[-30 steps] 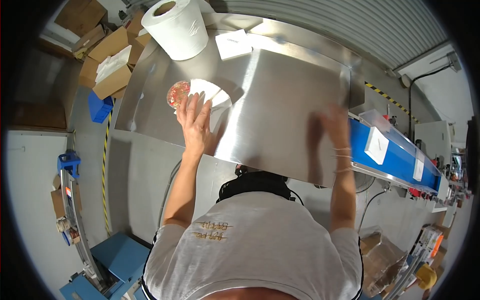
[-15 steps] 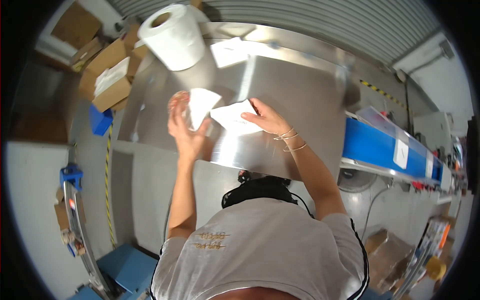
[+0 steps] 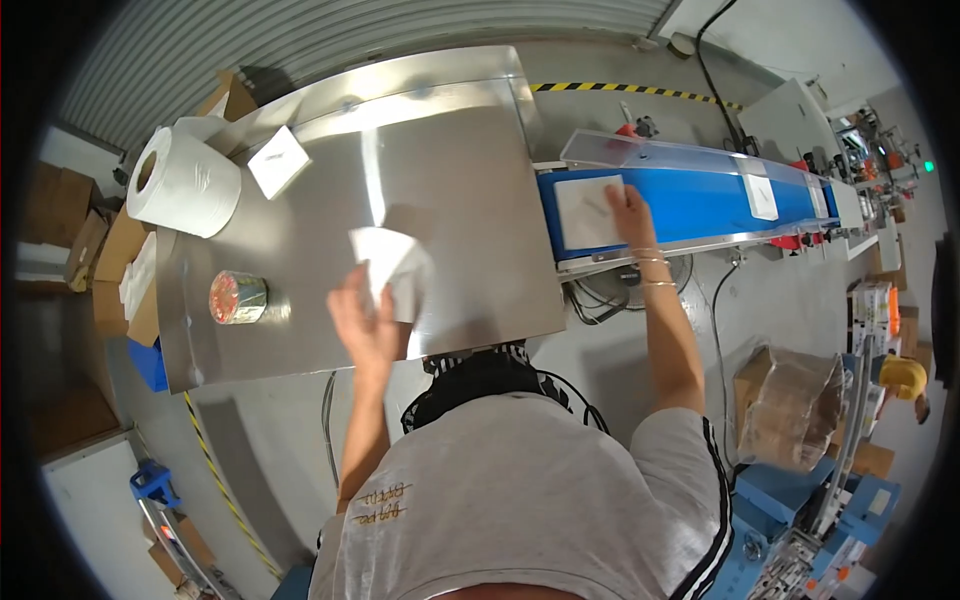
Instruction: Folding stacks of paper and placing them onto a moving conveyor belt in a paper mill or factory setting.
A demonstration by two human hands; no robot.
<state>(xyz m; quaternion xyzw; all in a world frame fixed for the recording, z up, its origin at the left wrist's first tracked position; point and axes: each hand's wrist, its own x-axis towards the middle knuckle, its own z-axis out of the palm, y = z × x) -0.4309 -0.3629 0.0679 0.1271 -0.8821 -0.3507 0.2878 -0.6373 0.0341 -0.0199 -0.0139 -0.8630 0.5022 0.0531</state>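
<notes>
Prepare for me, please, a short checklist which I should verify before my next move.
1. Right hand at the white square: ok, it touches the right edge.
2. That square within the width of the blue belt: ok, it lies flat at the belt's left end.
3. Gap to the next square on the belt: ok, bare blue shows between them.
4. Left hand at the white stack: ok, in contact; how many pieces, cannot tell.
5. Cylinder with red top apart from the left hand: ok, bare table lies between.
6. Belt running: cannot tell.
</notes>
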